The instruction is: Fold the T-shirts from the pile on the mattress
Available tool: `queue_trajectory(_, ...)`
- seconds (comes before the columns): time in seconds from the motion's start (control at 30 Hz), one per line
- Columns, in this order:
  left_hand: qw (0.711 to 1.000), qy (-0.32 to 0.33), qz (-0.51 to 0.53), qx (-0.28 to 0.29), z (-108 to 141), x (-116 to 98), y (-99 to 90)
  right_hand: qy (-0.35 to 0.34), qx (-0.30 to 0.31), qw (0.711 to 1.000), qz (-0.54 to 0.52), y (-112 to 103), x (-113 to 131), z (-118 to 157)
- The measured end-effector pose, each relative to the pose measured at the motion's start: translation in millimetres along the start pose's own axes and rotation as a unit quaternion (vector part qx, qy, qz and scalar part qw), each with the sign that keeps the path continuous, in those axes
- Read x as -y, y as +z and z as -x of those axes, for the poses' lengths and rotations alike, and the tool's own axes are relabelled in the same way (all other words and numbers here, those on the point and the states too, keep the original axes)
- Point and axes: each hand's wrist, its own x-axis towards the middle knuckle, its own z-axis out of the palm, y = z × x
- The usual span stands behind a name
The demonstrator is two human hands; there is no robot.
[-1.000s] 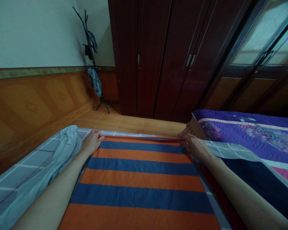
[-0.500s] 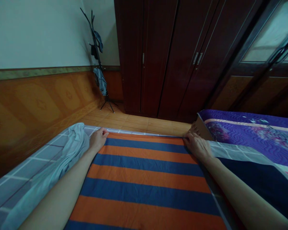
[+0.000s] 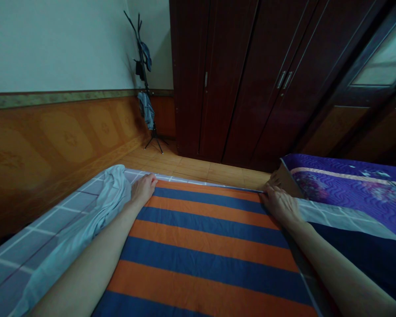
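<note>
Left hand pinches the far left corner of the striped cloth; right hand has its fingers curled at the far right corner, apparently gripping it, thumb not visible. Cloth: orange and blue, spread between the forearms on the checked sheet, far edge near the sheet's far edge. Faint wrinkles mid-panel. Pale cloth lies bunched just beside the left hand; dark blue cloth lies to the right.

Judgement: step looks like straightening the far edge. Best done with an even outward pull at both corners, stripes as the alignment guide. Uneven tension would probably skew them. Lay the edge down before releasing; avoid catching the pale cloth.
</note>
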Motion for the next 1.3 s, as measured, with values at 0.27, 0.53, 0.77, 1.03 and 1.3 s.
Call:
queue_trajectory(0.27, 0.987, 0.149, 0.05, 0.025, 17, -60, -33.6, -0.081, -0.077, 0.991, -0.073, -24, 17, 8)
queue_trajectory(0.53, 0.872, 0.384, 0.092, 0.291, 67, -107, -1.8, -0.301, 0.093, 0.933, -0.175, -9, 69, 38)
queue_trajectory(0.77, 0.96, 0.162, 0.014, 0.228, 14, -16, 7.4, -0.17, 0.079, 0.976, -0.113, 22, 30, 22)
queue_trajectory(1.03, 0.991, 0.029, -0.005, 0.127, 5, 0, -14.5, -0.168, 0.011, 0.982, -0.082, 40, 29, 22)
queue_trajectory(1.3, 0.984, -0.071, 0.054, 0.152, 60, 10, -45.8, -0.164, -0.02, 0.983, -0.079, 38, 30, 19)
